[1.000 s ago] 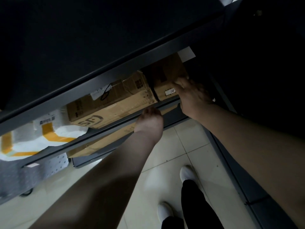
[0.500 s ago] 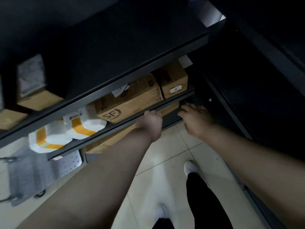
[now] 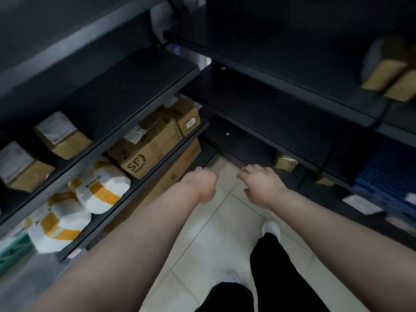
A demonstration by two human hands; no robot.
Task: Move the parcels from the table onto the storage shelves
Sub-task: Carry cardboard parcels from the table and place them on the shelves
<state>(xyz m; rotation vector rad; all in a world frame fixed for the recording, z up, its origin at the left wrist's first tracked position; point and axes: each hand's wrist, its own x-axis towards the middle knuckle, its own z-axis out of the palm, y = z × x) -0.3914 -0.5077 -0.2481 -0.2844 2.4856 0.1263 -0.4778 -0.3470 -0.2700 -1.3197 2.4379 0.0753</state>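
Observation:
Dark metal storage shelves (image 3: pixel 157 113) run along the left and meet another rack at a corner. On a low left shelf sit a small cardboard box (image 3: pixel 188 118), a bigger SF-marked carton (image 3: pixel 148 149) and white-and-orange bagged parcels (image 3: pixel 101 190). My left hand (image 3: pixel 200 184) hangs over the tiled floor with loosely curled fingers and holds nothing. My right hand (image 3: pixel 261 184) is beside it, fingers spread and relaxed, also holding nothing. Both hands are clear of the shelf edge.
The right rack (image 3: pixel 292 122) carries brown boxes (image 3: pixel 391 77) high up, a small box (image 3: pixel 286 163) low down and a blue crate (image 3: pixel 387 176). More labelled boxes (image 3: pixel 63 136) sit on the upper left shelf. My legs and white shoe (image 3: pixel 271 228) stand on pale floor tiles.
My right hand has let go of the small box on the low shelf. Both hands pulled back from the shelf edge to above the floor, and the view widened to show the right rack.

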